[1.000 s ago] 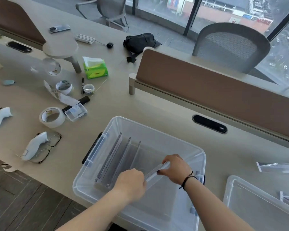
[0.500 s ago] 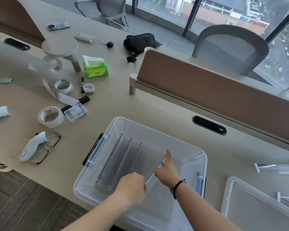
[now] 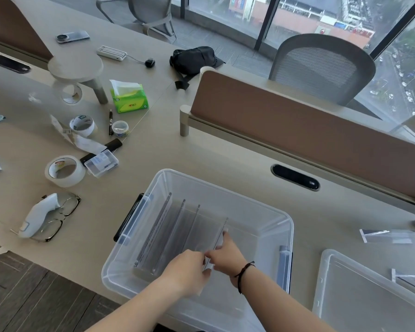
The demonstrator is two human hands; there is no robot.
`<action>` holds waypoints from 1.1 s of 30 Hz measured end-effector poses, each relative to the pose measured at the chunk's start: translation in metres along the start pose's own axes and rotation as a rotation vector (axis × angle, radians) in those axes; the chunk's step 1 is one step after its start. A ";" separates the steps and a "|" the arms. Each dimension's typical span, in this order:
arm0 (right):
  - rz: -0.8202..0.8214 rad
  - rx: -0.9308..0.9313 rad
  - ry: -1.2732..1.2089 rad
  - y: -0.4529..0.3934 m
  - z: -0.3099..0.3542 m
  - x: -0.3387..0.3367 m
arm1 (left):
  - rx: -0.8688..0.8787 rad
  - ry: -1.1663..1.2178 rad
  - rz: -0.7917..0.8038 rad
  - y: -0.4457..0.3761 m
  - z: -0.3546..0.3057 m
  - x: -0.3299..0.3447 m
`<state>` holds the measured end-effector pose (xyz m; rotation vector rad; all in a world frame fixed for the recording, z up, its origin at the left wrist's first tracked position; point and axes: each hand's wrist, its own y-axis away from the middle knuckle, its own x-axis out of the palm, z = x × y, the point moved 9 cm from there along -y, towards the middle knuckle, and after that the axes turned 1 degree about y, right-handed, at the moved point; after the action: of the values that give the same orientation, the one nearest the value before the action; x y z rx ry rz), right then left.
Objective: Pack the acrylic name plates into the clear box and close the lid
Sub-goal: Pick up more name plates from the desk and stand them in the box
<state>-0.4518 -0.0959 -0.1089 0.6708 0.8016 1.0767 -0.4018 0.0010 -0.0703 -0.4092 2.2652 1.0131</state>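
Observation:
The clear box (image 3: 225, 188) stands open on the desk near its front edge. Three acrylic name plates (image 3: 177, 226) stand on edge in its left half. A further plate (image 3: 222, 230) stands upright to their right, deep in the box. My left hand (image 3: 186, 271) grips its near end and my right hand (image 3: 225, 255) pinches its top edge, index finger laid along it. The clear lid (image 3: 345, 295) lies flat on the desk to the right. More name plates (image 3: 386, 236) lie on the desk beyond the lid, and one (image 3: 410, 282) rests at the lid's right side.
Left of the box lie a white handheld device on glasses (image 3: 46, 216), tape rolls (image 3: 64, 171), a small clear case (image 3: 101, 162), a pen and a green tissue pack (image 3: 130, 97). A brown desk divider (image 3: 309, 135) runs behind the box. The desk edge is just under my arms.
Both hands lowered the held plate from rim height down into the box and stood it upright, right of the three standing plates. My right index finger now lies along its top edge.

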 end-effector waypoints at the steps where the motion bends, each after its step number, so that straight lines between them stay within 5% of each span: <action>1: -0.001 0.001 0.020 0.001 0.001 0.002 | 0.001 0.011 0.005 0.000 0.000 0.000; 33: 0.006 -0.066 -0.041 -0.004 0.018 0.022 | 0.089 -0.091 -0.088 -0.001 0.005 -0.026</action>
<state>-0.4293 -0.0782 -0.1077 0.6383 0.7259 1.0872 -0.3800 0.0050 -0.0566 -0.4123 2.1819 0.8662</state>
